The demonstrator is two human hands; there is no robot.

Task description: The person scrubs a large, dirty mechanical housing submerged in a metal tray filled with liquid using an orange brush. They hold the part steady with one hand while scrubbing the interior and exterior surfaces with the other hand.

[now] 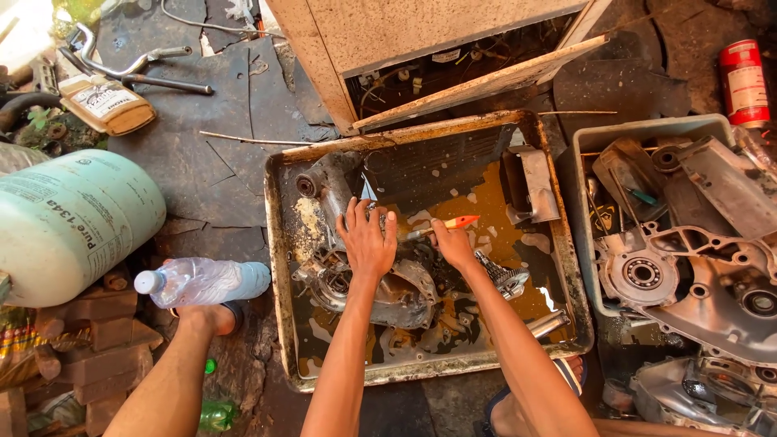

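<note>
A rusty metal tray (279,243) holds brownish liquid and a grimy metal engine casing (396,295). My left hand (368,239) rests flat on the casing's upper part, fingers spread. My right hand (452,244) grips a small brush with an orange handle (453,222), its tip pointing left toward my left hand. A toothed gear part (503,277) lies just right of my right wrist. Another metal piece (530,182) stands in the tray's far right corner.
A grey bin (591,142) at right holds engine covers and parts. A clear plastic bottle (206,281) and a pale green gas cylinder (73,222) lie at left. A red can (745,81) stands far right. Boards and a cabinet (421,48) sit behind the tray.
</note>
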